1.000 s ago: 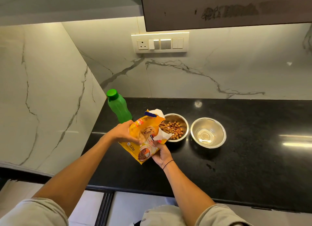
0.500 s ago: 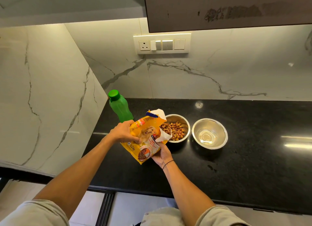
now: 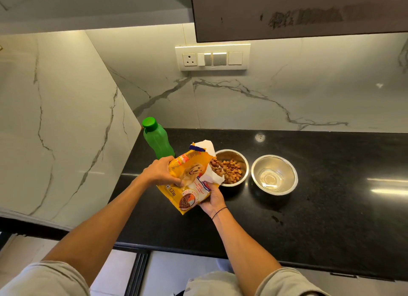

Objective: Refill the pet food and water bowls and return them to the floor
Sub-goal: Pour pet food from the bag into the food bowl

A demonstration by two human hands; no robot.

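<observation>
black counter holds two bowls; both hands, left hand and right hand, fingers wrapped tight, tip the yellow food bag over the food bowl, beside the water bowl.

Slightly more kibble in the food bowl than before

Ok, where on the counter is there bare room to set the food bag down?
The black counter lies bare right of the water bowl and along its front edge, though dark specks there may be wet. It is crowded at the left corner: green bottle, food bag, both hands and kibble bowl.
</observation>
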